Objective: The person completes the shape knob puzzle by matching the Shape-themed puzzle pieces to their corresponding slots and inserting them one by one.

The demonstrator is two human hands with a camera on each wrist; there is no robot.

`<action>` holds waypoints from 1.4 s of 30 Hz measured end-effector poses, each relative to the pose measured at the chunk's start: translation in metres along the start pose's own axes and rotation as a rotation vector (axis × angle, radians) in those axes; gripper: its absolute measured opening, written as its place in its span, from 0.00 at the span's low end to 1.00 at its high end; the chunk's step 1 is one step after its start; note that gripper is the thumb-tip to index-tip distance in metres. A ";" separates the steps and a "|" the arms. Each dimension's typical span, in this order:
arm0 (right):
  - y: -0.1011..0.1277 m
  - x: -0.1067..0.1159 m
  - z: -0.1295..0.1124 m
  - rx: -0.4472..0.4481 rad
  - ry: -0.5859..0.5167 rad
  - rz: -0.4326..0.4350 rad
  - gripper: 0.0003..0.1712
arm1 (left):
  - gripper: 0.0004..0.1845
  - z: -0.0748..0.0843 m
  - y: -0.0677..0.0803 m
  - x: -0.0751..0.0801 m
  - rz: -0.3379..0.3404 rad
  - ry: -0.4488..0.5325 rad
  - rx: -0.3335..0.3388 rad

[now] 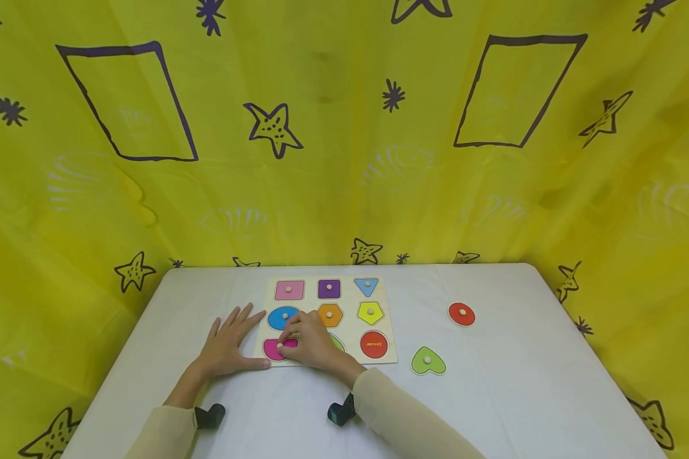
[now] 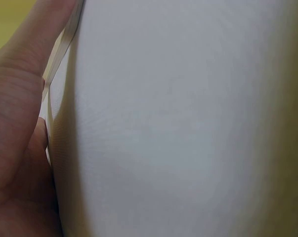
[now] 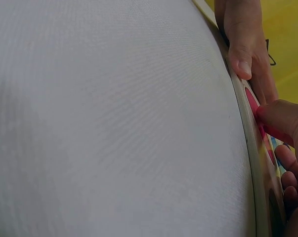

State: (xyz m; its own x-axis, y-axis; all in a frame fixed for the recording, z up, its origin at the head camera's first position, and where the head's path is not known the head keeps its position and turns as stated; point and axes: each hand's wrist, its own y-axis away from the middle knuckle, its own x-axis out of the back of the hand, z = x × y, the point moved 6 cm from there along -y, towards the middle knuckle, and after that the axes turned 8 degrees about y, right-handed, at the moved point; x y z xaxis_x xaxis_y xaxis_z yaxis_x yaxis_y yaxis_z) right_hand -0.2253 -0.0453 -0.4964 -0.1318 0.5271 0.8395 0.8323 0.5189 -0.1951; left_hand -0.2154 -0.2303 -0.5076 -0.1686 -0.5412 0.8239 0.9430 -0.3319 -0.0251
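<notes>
Pinching the small knob of a pink piece (image 1: 275, 349) at the near left corner of the puzzle board (image 1: 349, 299), the right hand (image 1: 310, 341) has its fingertips curled onto the peg; the piece lies in or just over its slot, which one I cannot tell. The left hand (image 1: 228, 344) lies flat, fingers spread and holding nothing, against the board's left edge, probably to stop the board sliding on the smooth white table (image 1: 522, 395). The board looks like thin pale wood with glossy painted shapes. Right of the board, apart from it, lie a red oval piece (image 1: 462, 313) and a green heart piece (image 1: 427, 361).
</notes>
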 end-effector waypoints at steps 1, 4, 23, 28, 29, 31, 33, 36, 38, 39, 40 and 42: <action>0.000 0.000 0.000 0.004 0.002 -0.001 0.04 | 0.57 0.000 0.000 0.000 0.002 -0.005 -0.005; 0.000 0.001 0.001 0.012 0.007 -0.006 0.05 | 0.57 0.000 0.000 -0.001 0.000 -0.004 -0.002; 0.000 -0.001 0.001 -0.008 0.049 -0.001 0.04 | 0.57 0.000 -0.002 0.001 -0.006 -0.009 0.005; 0.000 -0.001 0.001 0.008 0.048 -0.013 0.04 | 0.57 -0.002 -0.001 0.000 -0.008 -0.020 0.014; -0.001 -0.001 0.001 0.017 0.047 -0.016 0.05 | 0.57 -0.002 -0.001 0.000 -0.008 -0.021 0.014; -0.001 -0.001 0.002 0.036 0.042 -0.031 0.07 | 0.57 -0.002 -0.001 0.001 -0.006 -0.024 0.013; -0.002 0.000 0.004 0.041 0.011 -0.060 0.10 | 0.57 -0.002 -0.001 0.001 -0.005 -0.023 0.011; -0.002 0.002 0.006 0.030 -0.063 -0.112 0.16 | 0.57 -0.003 0.000 0.000 -0.005 -0.018 0.012; -0.001 0.005 0.006 0.018 -0.116 -0.142 0.20 | 0.58 -0.003 0.000 0.000 -0.007 -0.013 0.012; 0.000 0.008 0.005 0.018 -0.134 -0.155 0.22 | 0.58 -0.003 0.000 0.000 -0.006 -0.009 0.010; 0.001 0.011 0.003 0.022 -0.149 -0.163 0.24 | 0.58 -0.003 0.000 0.000 -0.005 -0.004 0.006; 0.002 0.016 0.000 0.046 -0.177 -0.173 0.27 | 0.57 -0.002 0.000 0.000 0.002 0.007 -0.005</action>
State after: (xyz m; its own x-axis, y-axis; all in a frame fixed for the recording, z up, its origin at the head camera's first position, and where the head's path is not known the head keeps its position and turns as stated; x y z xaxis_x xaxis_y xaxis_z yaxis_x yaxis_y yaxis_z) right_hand -0.2255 -0.0359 -0.4829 -0.3656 0.5355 0.7613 0.7645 0.6393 -0.0825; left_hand -0.2157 -0.2323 -0.5088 -0.1691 -0.5469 0.8199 0.9417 -0.3352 -0.0294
